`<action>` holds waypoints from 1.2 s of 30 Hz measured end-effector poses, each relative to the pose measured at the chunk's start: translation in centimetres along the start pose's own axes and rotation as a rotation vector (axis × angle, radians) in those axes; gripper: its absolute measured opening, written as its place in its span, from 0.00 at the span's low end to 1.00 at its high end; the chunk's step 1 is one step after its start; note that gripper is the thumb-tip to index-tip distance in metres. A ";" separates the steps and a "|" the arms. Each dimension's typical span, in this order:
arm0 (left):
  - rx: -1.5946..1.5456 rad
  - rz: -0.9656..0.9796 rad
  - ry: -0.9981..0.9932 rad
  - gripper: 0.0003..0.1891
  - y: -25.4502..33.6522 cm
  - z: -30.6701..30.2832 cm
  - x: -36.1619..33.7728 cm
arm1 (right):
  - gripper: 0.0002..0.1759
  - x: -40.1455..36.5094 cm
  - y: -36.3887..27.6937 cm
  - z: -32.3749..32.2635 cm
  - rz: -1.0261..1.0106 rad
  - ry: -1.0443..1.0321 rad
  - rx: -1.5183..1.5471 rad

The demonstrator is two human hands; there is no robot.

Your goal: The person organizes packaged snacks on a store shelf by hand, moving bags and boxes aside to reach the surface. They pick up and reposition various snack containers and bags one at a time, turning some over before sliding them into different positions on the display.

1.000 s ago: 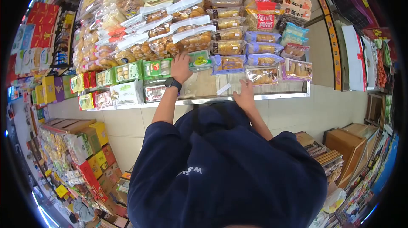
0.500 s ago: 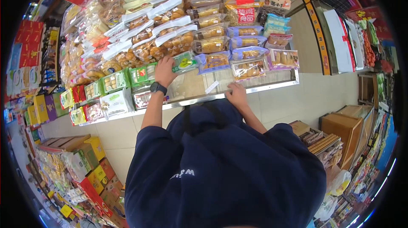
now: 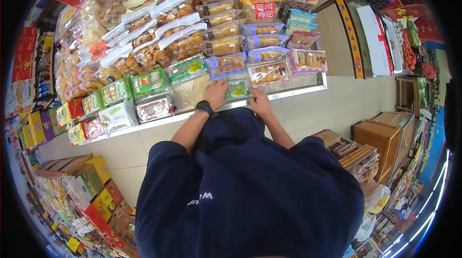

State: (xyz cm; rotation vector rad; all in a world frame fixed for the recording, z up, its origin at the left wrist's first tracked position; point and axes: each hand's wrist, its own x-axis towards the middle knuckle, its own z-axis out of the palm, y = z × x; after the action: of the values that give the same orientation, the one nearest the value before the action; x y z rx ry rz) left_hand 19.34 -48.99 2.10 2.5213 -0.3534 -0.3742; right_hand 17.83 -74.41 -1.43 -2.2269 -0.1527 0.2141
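A small green packet [image 3: 237, 88] lies near the front edge of the display table, between my two hands. My left hand [image 3: 216, 93], with a dark watch on the wrist, holds its left end with fingers close together. At its right end, my right hand [image 3: 260, 101] has its fingertips closed on the packet. Behind my left hand lies a larger green pack [image 3: 187, 68], touched by neither hand. Purple-edged packs [image 3: 226, 65] sit just behind the small packet, and a clear pack of round pastries [image 3: 268, 73] is to its right.
The table's metal front rim [image 3: 298, 93] runs close to my body. Green and red packs [image 3: 148, 82] stand left of my hands, with bagged buns [image 3: 183, 44] behind. Cardboard boxes [image 3: 378, 137] are on the floor at right, and stacked cartons [image 3: 103, 195] at lower left.
My left hand has left the larger green pack and moved right and down, beside my right hand. The small green packet now shows between them. The whole view has shifted slightly.
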 end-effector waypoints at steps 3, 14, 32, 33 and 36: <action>0.044 -0.010 0.024 0.23 0.1 1.6 0.9 | 0.21 0.1 -0.4 -0.5 0.060 0.008 0.038; -0.070 -0.005 0.130 0.21 -1.4 2.6 -0.5 | 0.19 1.2 -1.1 -0.3 0.025 -0.103 -0.166; 0.262 -0.069 0.382 0.22 -1.1 -1.1 7.9 | 0.36 6.8 2.2 -7.8 -0.026 -0.146 -0.717; 0.266 -0.079 0.378 0.23 -0.8 -1.2 7.8 | 0.38 6.1 2.7 -7.6 -0.019 -0.143 -0.726; 0.271 -0.100 0.354 0.28 -0.2 -1.5 7.8 | 0.38 5.2 3.7 -7.2 -0.034 -0.100 -0.718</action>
State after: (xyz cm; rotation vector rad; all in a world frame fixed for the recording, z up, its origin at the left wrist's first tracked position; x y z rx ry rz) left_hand 27.08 -50.57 1.73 2.8086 -0.1466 0.0936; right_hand 24.57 -81.25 -0.53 -2.9236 -0.3683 0.2837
